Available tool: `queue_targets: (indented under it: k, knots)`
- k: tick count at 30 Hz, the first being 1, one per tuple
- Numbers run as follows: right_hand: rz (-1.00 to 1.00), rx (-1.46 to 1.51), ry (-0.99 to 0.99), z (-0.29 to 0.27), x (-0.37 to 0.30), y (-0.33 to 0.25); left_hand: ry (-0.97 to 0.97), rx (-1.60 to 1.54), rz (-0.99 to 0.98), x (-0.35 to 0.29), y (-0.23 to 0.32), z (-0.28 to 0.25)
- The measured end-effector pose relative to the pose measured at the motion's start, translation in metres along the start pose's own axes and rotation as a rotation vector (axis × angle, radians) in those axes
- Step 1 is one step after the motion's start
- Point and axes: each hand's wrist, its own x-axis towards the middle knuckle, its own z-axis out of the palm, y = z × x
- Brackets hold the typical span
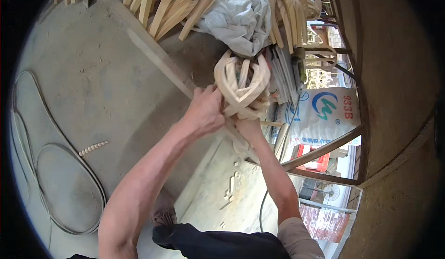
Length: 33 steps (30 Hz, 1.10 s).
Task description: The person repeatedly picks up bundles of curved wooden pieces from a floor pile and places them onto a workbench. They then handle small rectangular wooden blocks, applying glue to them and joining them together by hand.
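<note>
A bundle of bent, pale wooden strips (243,85) is between my hands, its curved pieces crossing one another. My left hand (206,110) is closed on the bundle's lower left side. On the lower right, my right hand (248,128) grips it from beneath, its fingers mostly hidden behind the wood. A white woven sack (238,18) lies crumpled just beyond the bundle. Behind my left hand a long wooden beam (148,50) slants up to the far left.
More curved wooden strips (174,4) are stacked at the far side, with another stack (285,9) right of the sack. A printed white bag (324,115) stands at the right behind a metal frame (324,150). A hose (69,148) loops over the floor at left; wood offcuts (230,189) lie nearer me.
</note>
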Motion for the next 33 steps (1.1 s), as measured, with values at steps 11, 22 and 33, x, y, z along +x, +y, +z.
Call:
queue_targets:
  k: [11, 22, 33]
  knots:
    - [0.258, 0.88, 0.456, -0.047, -0.009, -0.045, 0.088, 0.198, 0.29, -0.019, 0.105, -0.039]
    - [0.108, 1.273, 0.459, -0.06, 0.03, -0.043, 0.726, -0.062, 0.265, 0.003, 0.02, -0.125]
    - [0.015, 1.2, 0.358, -0.034, 0.055, -0.047, 0.689, 0.402, 0.333, 0.029, -0.024, -0.174]
